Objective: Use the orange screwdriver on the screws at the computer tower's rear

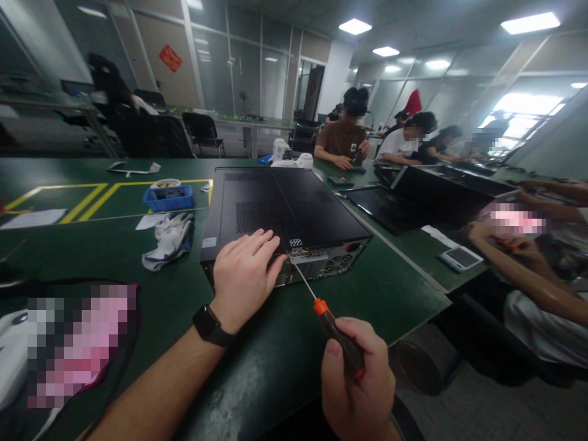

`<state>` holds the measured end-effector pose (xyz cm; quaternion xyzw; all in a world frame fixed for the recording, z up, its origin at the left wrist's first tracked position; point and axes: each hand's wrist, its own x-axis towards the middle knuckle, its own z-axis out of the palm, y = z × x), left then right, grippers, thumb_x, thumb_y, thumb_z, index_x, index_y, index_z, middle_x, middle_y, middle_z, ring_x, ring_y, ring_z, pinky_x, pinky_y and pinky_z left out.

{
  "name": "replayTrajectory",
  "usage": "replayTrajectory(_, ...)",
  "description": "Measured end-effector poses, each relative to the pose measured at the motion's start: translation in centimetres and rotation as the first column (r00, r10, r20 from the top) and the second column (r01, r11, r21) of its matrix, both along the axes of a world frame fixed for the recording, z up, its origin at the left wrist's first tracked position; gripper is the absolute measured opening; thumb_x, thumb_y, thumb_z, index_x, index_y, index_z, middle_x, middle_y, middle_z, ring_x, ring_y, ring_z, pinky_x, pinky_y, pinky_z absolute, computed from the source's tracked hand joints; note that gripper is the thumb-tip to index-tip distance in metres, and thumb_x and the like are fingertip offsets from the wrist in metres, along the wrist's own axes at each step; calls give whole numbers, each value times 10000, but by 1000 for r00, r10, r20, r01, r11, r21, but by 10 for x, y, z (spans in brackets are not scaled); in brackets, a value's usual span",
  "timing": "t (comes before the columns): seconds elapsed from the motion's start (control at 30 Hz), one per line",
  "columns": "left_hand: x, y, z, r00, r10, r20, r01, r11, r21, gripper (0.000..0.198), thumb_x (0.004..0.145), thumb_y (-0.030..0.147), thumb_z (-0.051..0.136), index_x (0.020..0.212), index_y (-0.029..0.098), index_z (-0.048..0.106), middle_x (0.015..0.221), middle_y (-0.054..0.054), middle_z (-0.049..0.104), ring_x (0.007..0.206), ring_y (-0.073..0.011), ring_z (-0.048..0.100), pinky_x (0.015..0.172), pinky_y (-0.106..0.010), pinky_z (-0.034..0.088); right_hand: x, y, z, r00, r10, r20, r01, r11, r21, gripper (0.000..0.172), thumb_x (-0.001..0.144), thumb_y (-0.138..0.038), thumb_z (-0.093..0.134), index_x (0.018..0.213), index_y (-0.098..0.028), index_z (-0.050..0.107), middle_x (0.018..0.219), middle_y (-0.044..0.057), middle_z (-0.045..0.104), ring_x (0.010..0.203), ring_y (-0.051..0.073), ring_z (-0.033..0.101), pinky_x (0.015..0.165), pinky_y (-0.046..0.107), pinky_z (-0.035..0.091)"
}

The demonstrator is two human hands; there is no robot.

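A black desktop computer case lies flat on the green table, its rear panel with a fan grille and ports facing me. My left hand rests on the near left edge of the case, fingers stretched out over the cover. In my right hand is a screwdriver with a dark handle and orange ends, gripped between thumb and fingers. Its long thin shaft points up and left, and the tip meets the rear edge of the case beside my left thumb. Any screw at the tip is too small to make out.
Left of the case lie work gloves and a blue bin with small parts. A white device stands behind it. To the right are a phone, another opened black case and a co-worker's arms. More people sit farther back.
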<state>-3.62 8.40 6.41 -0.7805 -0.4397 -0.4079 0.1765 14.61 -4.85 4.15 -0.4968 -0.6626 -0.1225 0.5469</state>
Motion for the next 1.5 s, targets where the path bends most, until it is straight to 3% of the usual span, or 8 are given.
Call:
replayTrajectory(0.2, -1, 0, 0, 1000, -1, -1, 1, 1000, -15, 270, 1012, 323, 655, 1215, 176, 756, 1314, -117, 796, 1231, -319, 753, 1026, -528, 592, 2, -1, -4, 996, -90, -5, 89, 994, -69, 168, 1044, -254, 543, 1172, -193, 634, 885, 29, 749, 637, 137, 731, 598, 238, 612)
replayTrajectory(0.4, -1, 1, -1, 1000, 3, 1, -3, 1000, -3, 259, 1005, 323, 671, 1203, 181, 761, 1296, -112, 804, 1216, -315, 760, 1021, -510, 593, 2, 0, -2, 1000, -20, 7, 20, 1000, -6, 194, 1015, -234, 555, 1192, -176, 608, 958, 62, 740, 809, 169, 769, 715, 269, 648)
replayTrajectory(0.57, 0, 1, -1, 1000, 5, -2, -5, 1000, 9, 261, 1003, 326, 675, 1200, 178, 761, 1295, -105, 806, 1214, -318, 760, 1015, -508, 595, 4, -2, -11, 996, -90, -18, 89, 994, -59, 185, 1039, -245, 557, 1197, -189, 635, 896, 31, 747, 662, 138, 735, 628, 243, 620)
replayTrajectory(0.8, 0, 1, 0, 1000, 3, -3, -3, 1000, 6, 257, 1002, 323, 677, 1196, 177, 760, 1289, -110, 807, 1208, -320, 762, 1017, -510, 594, 1, 2, -5, 999, -5, -42, 6, 1000, 24, 238, 983, -209, 598, 1218, -170, 600, 996, 64, 722, 875, 171, 767, 771, 272, 651)
replayTrajectory(1.0, 0, 1, -1, 1000, 3, -3, -3, 1000, 13, 255, 995, 315, 690, 1195, 173, 758, 1289, -107, 807, 1201, -319, 765, 1007, -512, 599, 3, -2, -8, 995, -97, -23, 95, 993, -73, 175, 1040, -242, 552, 1183, -197, 641, 872, 9, 744, 665, 127, 731, 661, 233, 625)
replayTrajectory(1.23, 0, 1, 0, 1000, 3, -2, -3, 1000, 20, 251, 1001, 313, 680, 1195, 172, 756, 1284, -111, 809, 1203, -311, 765, 1007, -505, 599, 3, 1, -4, 999, 13, -37, -12, 1000, 20, 210, 974, -196, 598, 1182, -176, 623, 1003, 63, 728, 912, 172, 758, 815, 285, 654)
replayTrajectory(1.5, 0, 1, 0, 1000, 7, -8, -7, 1000, 23, 248, 998, 321, 686, 1189, 177, 754, 1274, -107, 812, 1198, -312, 767, 998, -499, 600, 4, 1, -4, 998, -52, -29, 50, 997, -53, 175, 1038, -249, 552, 1176, -187, 640, 900, 27, 751, 741, 141, 770, 715, 241, 652)
